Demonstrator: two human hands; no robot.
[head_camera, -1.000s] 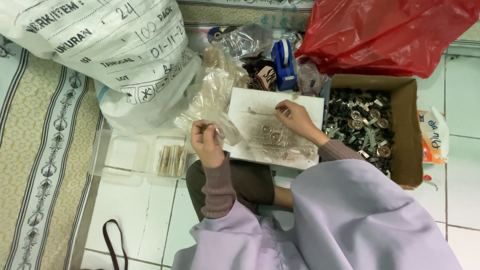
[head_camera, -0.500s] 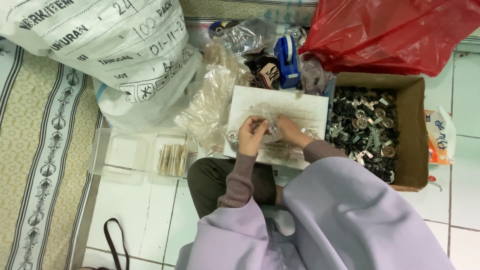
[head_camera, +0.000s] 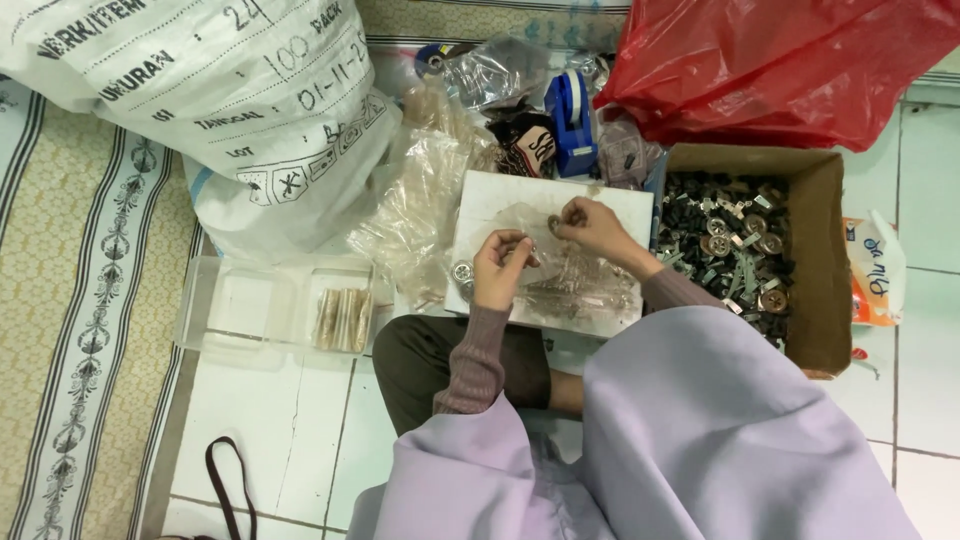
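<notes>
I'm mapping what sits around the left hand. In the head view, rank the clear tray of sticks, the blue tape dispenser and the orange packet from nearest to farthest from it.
From the left hand:
1. Clear tray of sticks, just to its left on the floor.
2. Blue tape dispenser, up past the white board.
3. Orange packet, far right, beyond the cardboard box.

There are two hands, a left hand (head_camera: 497, 268) and a right hand (head_camera: 592, 225). There is one white board (head_camera: 485, 200), one cardboard box (head_camera: 825, 270) full of too many small metal parts (head_camera: 735, 250) to count, one red plastic bag (head_camera: 780, 60), one big white sack (head_camera: 200, 90), one blue tape dispenser (head_camera: 572, 122), one clear plastic tray (head_camera: 240, 310) and one patterned mat (head_camera: 70, 330).
</notes>
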